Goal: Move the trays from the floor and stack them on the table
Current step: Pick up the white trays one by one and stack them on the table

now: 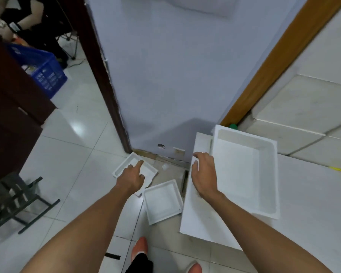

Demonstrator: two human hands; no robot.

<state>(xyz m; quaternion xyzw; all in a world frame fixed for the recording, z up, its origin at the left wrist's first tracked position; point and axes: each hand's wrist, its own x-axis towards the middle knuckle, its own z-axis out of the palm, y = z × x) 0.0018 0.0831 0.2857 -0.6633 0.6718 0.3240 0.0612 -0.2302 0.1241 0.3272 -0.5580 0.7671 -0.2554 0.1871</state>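
Two white trays lie on the tiled floor near the wall: one (126, 164) against the skirting, partly hidden by my left hand, and another (162, 200) closer to me. A larger white tray (244, 174) rests on the white table (303, 203) at the right. My left hand (130, 179) hovers over the far floor tray, fingers loosely spread, holding nothing. My right hand (203, 174) is above the table's left edge, just left of the large tray, open and not touching it.
A dark wooden door frame (108, 85) and pale wall stand ahead. A dark cabinet (12, 115), a metal rack (18, 203) and a blue crate (45, 75) are at the left. A seated person is at the upper left. My orange shoes (140, 247) are below.
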